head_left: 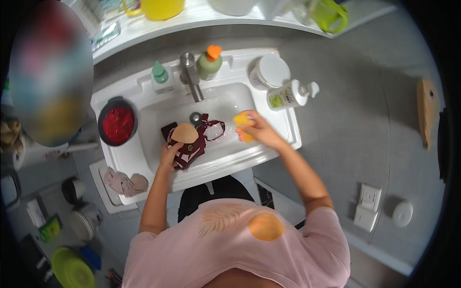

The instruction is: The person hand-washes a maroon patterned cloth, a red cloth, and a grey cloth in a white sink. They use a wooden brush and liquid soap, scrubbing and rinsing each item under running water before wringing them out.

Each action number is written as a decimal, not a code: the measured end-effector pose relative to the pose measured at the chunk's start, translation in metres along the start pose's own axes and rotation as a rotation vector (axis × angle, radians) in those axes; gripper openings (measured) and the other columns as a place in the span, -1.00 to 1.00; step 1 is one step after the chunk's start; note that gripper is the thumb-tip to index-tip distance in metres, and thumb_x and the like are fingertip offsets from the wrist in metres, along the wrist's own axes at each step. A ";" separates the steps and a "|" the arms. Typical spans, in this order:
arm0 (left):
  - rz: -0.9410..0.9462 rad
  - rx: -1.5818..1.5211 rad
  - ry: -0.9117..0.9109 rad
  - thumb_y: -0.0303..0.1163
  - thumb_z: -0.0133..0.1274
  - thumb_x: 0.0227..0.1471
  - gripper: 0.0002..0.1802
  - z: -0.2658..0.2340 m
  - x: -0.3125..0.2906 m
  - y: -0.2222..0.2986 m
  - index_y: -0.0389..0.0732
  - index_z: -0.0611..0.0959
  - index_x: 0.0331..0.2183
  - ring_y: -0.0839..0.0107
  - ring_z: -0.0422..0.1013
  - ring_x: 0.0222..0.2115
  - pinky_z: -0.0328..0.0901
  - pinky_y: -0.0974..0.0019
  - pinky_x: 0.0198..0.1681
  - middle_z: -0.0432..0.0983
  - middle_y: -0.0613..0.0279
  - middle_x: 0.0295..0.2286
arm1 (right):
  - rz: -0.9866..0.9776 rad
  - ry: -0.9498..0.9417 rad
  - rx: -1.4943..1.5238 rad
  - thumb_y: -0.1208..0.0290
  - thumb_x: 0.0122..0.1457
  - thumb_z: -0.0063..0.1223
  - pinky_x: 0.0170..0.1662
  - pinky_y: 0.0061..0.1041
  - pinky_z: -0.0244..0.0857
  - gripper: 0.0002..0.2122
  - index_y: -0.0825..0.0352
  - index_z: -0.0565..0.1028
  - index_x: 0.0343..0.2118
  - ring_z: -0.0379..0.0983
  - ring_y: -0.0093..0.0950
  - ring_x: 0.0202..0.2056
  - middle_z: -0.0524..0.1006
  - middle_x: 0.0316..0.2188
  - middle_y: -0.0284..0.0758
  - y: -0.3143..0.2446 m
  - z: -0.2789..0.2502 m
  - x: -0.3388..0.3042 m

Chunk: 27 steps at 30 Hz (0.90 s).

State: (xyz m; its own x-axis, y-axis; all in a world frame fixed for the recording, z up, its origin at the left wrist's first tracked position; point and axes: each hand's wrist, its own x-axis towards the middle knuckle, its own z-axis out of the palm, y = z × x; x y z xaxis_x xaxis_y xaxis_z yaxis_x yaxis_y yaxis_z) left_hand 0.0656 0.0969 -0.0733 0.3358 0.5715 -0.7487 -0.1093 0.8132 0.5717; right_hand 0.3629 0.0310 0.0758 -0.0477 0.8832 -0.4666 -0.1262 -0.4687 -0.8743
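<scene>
A wet maroon bra lies bunched in the white sink, its strap looping toward the drain. A beige rounded pad shows on top of it. My left hand is closed on the near edge of the bra and pad, thumb on top. Raised over the right side of the basin, my right hand grips a yellow block; whether this is soap or a sponge I cannot tell. The block is apart from the bra.
The faucet reaches over the basin. A green pump bottle, a white tub and a white pump bottle stand along the rim. A dark bowl with red cloth sits left, near a crumpled pinkish cloth. A shelf overhangs behind.
</scene>
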 end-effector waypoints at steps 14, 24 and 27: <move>0.072 -0.435 0.007 -0.66 -0.04 -0.15 -0.37 -0.008 0.024 -0.012 -0.26 0.23 0.03 0.25 0.36 -0.18 0.36 0.27 -0.20 0.33 0.05 -0.16 | -0.421 0.382 -0.883 0.58 -0.01 -0.20 -0.21 -0.22 0.26 -0.71 0.36 0.32 -0.16 0.33 -0.07 -0.31 0.35 -0.26 -0.03 0.184 0.034 0.213; 0.085 -0.538 -0.128 -0.65 -0.09 -0.15 -0.55 0.041 0.019 -0.007 -0.30 0.33 -0.11 0.34 0.41 -0.28 0.36 0.31 -0.21 0.38 0.14 -0.26 | -0.581 -0.089 -1.118 0.45 -0.07 -0.08 -0.04 -0.19 0.09 -0.75 0.35 0.45 -0.28 0.28 -0.21 -0.11 0.40 -0.21 -0.14 0.093 0.106 0.167; 0.030 -0.520 -0.175 -0.65 -0.09 -0.15 -0.53 0.035 0.023 -0.012 -0.29 0.33 -0.09 0.32 0.39 -0.24 0.33 0.29 -0.15 0.38 0.12 -0.22 | -0.781 -0.052 -1.170 0.46 -0.07 -0.08 -0.05 -0.20 0.13 -0.77 0.31 0.47 -0.30 0.26 -0.17 -0.08 0.41 -0.23 -0.10 0.102 0.106 0.145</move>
State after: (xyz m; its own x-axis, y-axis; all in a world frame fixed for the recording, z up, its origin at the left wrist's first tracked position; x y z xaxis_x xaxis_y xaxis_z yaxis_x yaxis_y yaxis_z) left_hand 0.1069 0.0959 -0.0858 0.4712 0.6048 -0.6420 -0.5547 0.7691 0.3174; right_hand 0.2382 0.1133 -0.0667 -0.3883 0.9063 0.1668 0.7476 0.4156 -0.5180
